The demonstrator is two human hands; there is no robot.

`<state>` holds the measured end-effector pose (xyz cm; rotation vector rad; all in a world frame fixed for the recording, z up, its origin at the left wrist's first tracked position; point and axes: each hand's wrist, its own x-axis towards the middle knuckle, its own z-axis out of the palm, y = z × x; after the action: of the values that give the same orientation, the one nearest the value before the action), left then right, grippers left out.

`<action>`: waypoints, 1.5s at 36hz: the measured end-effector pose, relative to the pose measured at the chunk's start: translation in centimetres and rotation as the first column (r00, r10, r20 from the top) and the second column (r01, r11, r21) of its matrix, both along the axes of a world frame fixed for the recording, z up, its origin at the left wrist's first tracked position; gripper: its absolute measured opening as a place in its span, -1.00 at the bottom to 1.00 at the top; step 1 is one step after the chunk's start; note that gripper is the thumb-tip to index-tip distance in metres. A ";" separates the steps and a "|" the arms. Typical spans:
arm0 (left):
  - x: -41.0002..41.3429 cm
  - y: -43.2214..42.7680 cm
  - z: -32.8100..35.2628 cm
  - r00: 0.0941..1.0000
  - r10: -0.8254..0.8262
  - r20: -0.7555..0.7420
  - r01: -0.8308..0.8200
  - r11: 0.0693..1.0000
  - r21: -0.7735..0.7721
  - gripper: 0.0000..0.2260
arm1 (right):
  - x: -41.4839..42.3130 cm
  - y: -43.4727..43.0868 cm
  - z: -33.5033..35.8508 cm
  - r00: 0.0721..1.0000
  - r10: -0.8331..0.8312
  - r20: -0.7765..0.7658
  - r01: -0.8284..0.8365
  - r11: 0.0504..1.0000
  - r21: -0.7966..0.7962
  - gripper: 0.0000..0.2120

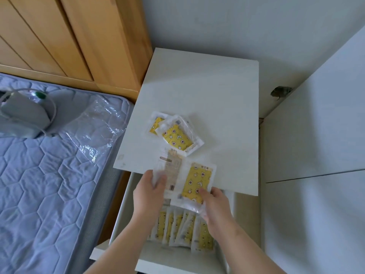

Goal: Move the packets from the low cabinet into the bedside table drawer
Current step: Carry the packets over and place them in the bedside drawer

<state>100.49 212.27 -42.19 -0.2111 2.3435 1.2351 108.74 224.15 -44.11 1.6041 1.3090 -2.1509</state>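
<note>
Two yellow star-patterned packets (176,135) in clear wrap lie overlapping on the white bedside table top (217,95). Below its front edge the drawer (122,210) stands pulled out, with several yellow packets (181,228) standing in a row inside. Over the drawer, my left hand (147,196) grips a pale packet (170,171) by its left edge. My right hand (214,206) pinches a yellow packet (194,182) at its lower edge. The two held packets overlap side by side.
A bed with a blue quilted mattress (45,184) lies left of the table, carrying a grey pouch (23,115) and a clear plastic bag (96,125). A wooden headboard (69,36) rises behind. White cabinet doors (316,155) stand to the right.
</note>
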 end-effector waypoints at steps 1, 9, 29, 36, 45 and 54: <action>0.4 0.0 0.4 0.994 -0.049 -0.098 0.045 0.998 -0.046 -0.92 | 0.1 -0.3 -0.1 1.000 -0.004 0.011 0.003 1.000 0.008 -0.92; 2.5 0.6 0.4 0.704 -0.547 -0.453 0.460 0.837 -0.296 -0.83 | -1.3 -1.5 2.3 0.957 -0.244 -0.160 0.197 0.945 -0.260 -0.56; -10.6 8.8 0.2 0.895 -0.438 -0.091 0.344 0.804 -0.486 -0.29 | -3.7 6.4 0.7 0.966 -0.201 -0.160 0.220 0.969 0.114 -0.87; -12.8 9.8 -2.7 0.772 -0.625 0.118 0.573 0.605 -0.553 -0.10 | -3.5 7.8 -0.9 0.986 -0.100 -0.133 0.114 0.988 0.100 -0.90; -10.4 9.3 -2.5 0.698 -0.715 -0.016 0.578 0.577 -0.577 -0.19 | -2.6 8.7 -0.9 0.983 -0.102 -0.151 0.114 0.991 0.071 -0.83; -10.0 7.3 -1.6 0.506 -0.862 0.012 0.700 0.403 -0.590 -0.20 | -2.6 7.5 -1.0 0.968 -0.057 -0.243 0.086 0.990 0.111 -0.84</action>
<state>90.54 219.53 -43.82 0.9310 2.4364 0.0991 106.14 231.64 -45.13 1.4903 1.4979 -2.4154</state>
